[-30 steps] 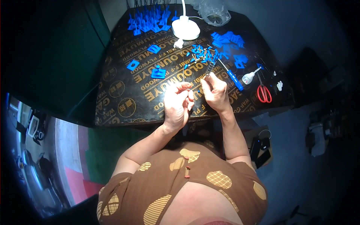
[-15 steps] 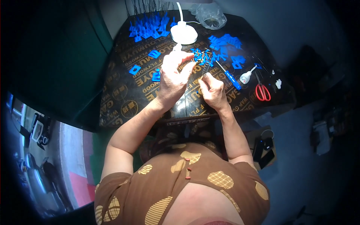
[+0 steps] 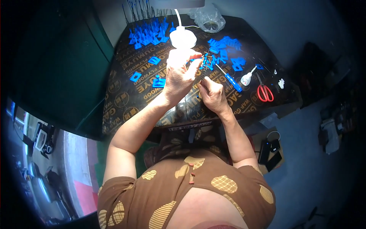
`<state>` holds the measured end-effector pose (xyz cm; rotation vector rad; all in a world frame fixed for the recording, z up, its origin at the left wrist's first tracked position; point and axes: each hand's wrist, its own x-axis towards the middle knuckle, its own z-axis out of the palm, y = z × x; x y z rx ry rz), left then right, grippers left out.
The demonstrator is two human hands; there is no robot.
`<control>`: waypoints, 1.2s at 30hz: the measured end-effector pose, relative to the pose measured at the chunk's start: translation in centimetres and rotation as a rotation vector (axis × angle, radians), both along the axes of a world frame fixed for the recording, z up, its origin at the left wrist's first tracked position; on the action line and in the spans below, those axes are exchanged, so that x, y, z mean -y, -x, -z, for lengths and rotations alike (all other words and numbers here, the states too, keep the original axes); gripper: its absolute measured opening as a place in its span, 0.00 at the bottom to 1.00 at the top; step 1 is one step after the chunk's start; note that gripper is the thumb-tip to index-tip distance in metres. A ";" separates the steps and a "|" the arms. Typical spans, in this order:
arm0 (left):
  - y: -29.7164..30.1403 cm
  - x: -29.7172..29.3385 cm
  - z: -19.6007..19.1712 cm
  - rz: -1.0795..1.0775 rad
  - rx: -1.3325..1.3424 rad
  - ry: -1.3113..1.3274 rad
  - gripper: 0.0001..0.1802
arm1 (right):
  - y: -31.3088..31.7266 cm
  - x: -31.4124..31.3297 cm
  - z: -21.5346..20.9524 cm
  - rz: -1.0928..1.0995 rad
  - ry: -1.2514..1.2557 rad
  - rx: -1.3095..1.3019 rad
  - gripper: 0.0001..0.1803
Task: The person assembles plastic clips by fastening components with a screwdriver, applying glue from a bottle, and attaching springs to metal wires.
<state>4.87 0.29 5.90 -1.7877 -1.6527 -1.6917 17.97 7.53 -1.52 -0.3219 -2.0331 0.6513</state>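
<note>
My right hand [image 3: 213, 96] pinches the lower end of a thin black coil spring [image 3: 204, 71], which stands up from between the thumb and fingers. Close beside its upper part, my left hand [image 3: 180, 76] has thumb and fingertips drawn together in a pinch. What they hold is too small to make out, though a bit of blue shows by the fingertips. Behind both hands lies a pile of small blue plastic parts and brass-coloured pins [image 3: 219, 60]. To the left of my left hand, a blue square base with a short post [image 3: 159, 81] rests on the table.
On the dark printed table [image 3: 126, 95] stands a white lamp [image 3: 183, 38]. Blue bases with upright springs [image 3: 148, 36] crowd the far left. Blue plates [image 3: 227, 42] and a clear plastic bag [image 3: 209, 21] lie behind. A blue-handled screwdriver [image 3: 233, 82], white glue bottle [image 3: 247, 78] and red-handled scissors [image 3: 265, 93] are at right.
My right hand has come left with the spring, bringing its upper part close to my left fingertips. My left hand has shifted slightly right, still pinched. The whole view has tilted a little.
</note>
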 end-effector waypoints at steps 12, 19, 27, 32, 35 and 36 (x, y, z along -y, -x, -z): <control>0.7 -0.5 0.3 -0.019 0.027 -0.050 0.01 | 0.0 0.4 -0.5 -0.004 0.008 0.005 0.07; 2.2 2.3 0.5 -0.052 0.131 -0.046 0.02 | -0.1 0.3 -0.2 0.003 0.013 0.017 0.04; 7.5 9.4 2.2 -0.211 0.214 0.031 0.03 | -0.1 0.4 -0.2 -0.007 0.044 0.013 0.04; 14.3 15.9 3.8 -0.471 0.304 0.036 0.07 | -0.1 0.2 -0.1 -0.008 0.020 -0.010 0.04; 17.8 20.2 5.1 -0.811 0.270 -0.046 0.09 | 0.0 0.2 -0.1 -0.006 0.010 -0.002 0.03; 19.7 22.6 6.1 -0.962 0.090 0.016 0.11 | 0.0 0.3 -0.3 -0.009 0.002 0.002 0.03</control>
